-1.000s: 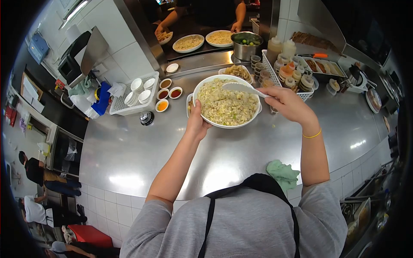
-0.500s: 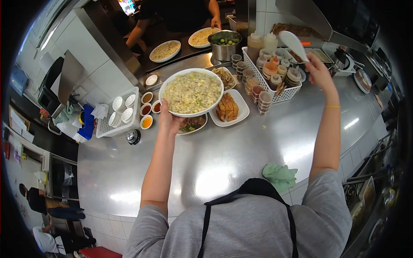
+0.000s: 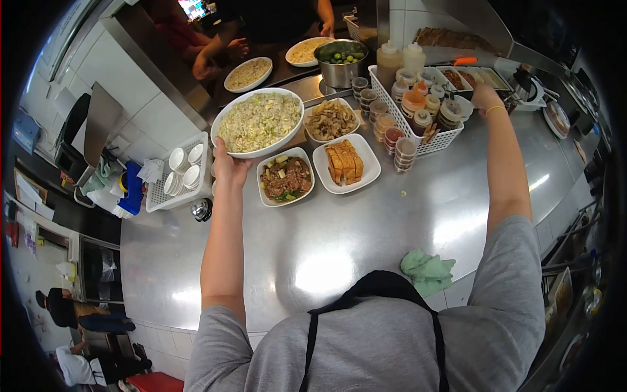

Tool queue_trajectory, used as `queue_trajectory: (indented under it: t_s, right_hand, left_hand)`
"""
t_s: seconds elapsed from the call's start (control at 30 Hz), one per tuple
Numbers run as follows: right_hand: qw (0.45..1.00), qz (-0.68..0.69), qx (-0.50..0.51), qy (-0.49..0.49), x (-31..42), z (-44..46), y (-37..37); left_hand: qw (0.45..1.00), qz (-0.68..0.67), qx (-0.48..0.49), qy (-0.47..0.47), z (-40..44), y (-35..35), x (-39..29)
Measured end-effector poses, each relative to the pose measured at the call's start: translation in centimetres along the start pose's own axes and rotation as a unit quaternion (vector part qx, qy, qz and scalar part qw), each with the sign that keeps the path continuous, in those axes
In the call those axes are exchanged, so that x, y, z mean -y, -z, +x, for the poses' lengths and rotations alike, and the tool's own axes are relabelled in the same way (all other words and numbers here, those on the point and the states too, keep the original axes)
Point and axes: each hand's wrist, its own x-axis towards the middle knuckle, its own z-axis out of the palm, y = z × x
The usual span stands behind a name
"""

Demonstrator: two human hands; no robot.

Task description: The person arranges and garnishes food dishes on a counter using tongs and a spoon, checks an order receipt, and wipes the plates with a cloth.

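My left hand [image 3: 230, 171] grips the near rim of a large white oval dish [image 3: 221, 145] heaped with fried rice [image 3: 260, 121], held over the counter's far side. Just right of it are a square dish of sliced meat with greens [image 3: 286, 178], a dish of brown strips [image 3: 332, 120] and a dish of golden-brown sliced food [image 3: 345, 163]. My right hand [image 3: 484, 98] reaches far right, at the topping trays [image 3: 450, 78] behind the sauce basket. Its fingers are mostly hidden, and whether they hold anything does not show. The white rice paddle cannot be made out.
A white basket of bottles [image 3: 431, 142] stands right of stacked sauce cups [image 3: 405, 155]. Behind are a steel pot of green citrus [image 3: 341, 73], two rice dishes and people's hands [image 3: 208, 67]. A bell [image 3: 201, 209], cup basket [image 3: 160, 196] and green cloth [image 3: 428, 271] are nearer.
My left hand has carried the rice dish left, uncovering the meat dish. My right hand, earlier raised with a white rice paddle, has moved forward to the topping trays; the paddle no longer shows.
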Motion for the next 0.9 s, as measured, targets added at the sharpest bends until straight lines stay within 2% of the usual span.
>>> queue_trajectory:
  t_s: [0.03, 0.1, 0.13, 0.23, 0.27, 0.33, 0.37, 0.47, 0.5, 0.53, 0.6, 0.67, 0.73, 0.8, 0.9]
  right_hand:
    - [1.0, 0.0, 0.002, 0.006, 0.2, 0.5, 0.1]
    - [0.977, -0.026, -0.194, 0.083, 1.1, 1.1, 0.4]
    - [0.977, -0.027, -0.193, 0.088, 1.6, 1.1, 0.2]
    - [0.953, 0.016, -0.272, 0.13, 1.9, 1.5, -1.7]
    - [0.953, 0.016, -0.272, 0.129, 1.6, 2.3, -2.5]
    - [0.985, 0.022, -0.1, 0.142, 0.4, 3.6, -4.1]
    - [0.99, 0.045, -0.06, 0.118, -0.2, 4.5, -4.8]
    - [0.979, 0.126, -0.11, 0.116, -0.3, 1.8, -3.9]
    - [0.964, 0.093, -0.2, 0.15, -0.4, 1.5, -3.8]
    - [0.964, 0.093, -0.198, 0.15, -0.6, 1.0, -3.7]
    - [0.911, 0.21, -0.228, 0.273, -1.8, -1.4, -2.8]
    - [0.881, 0.31, -0.234, 0.269, -2.2, -5.3, -2.6]
    - [0.872, 0.383, -0.15, 0.263, -2.7, -10.8, -1.4]
    - [0.878, 0.396, -0.124, 0.24, -3.5, -15.8, -0.6]
    - [0.894, 0.406, -0.072, 0.175, -6.1, -20.3, -1.5]
  left_hand:
    - [1.0, -0.001, -0.005, -0.003, 0.1, 0.1, 0.0]
    - [1.0, -0.005, -0.016, -0.009, 0.3, 0.4, -0.1]
    - [1.0, -0.006, -0.02, -0.011, 0.7, 0.6, -0.1]
    - [0.999, -0.021, -0.027, -0.004, 1.4, 0.5, 0.1]
    - [0.999, -0.031, -0.038, 0.0, 1.5, 0.3, 0.1]
    - [0.998, -0.038, -0.048, 0.01, 2.0, 0.3, 0.5]
    - [0.998, -0.048, -0.037, 0.005, 2.7, 0.5, 0.7]
    - [0.998, -0.065, -0.017, 0.003, 5.2, 1.1, 1.4]
    - [0.997, -0.072, -0.007, 0.004, 5.6, 0.8, 1.3]
    - [0.997, -0.072, -0.008, 0.005, 6.0, 0.4, 1.4]
    - [0.996, -0.083, -0.008, 0.014, 7.0, -0.8, 1.6]
    - [0.996, -0.084, 0.002, 0.013, 9.8, -0.9, 2.2]
    - [0.996, -0.09, -0.003, 0.0, 12.4, -1.3, 3.3]
    - [0.997, -0.077, -0.013, -0.002, 14.8, -1.6, 4.4]
    - [0.996, -0.047, -0.082, 0.007, 15.5, -3.8, 5.6]
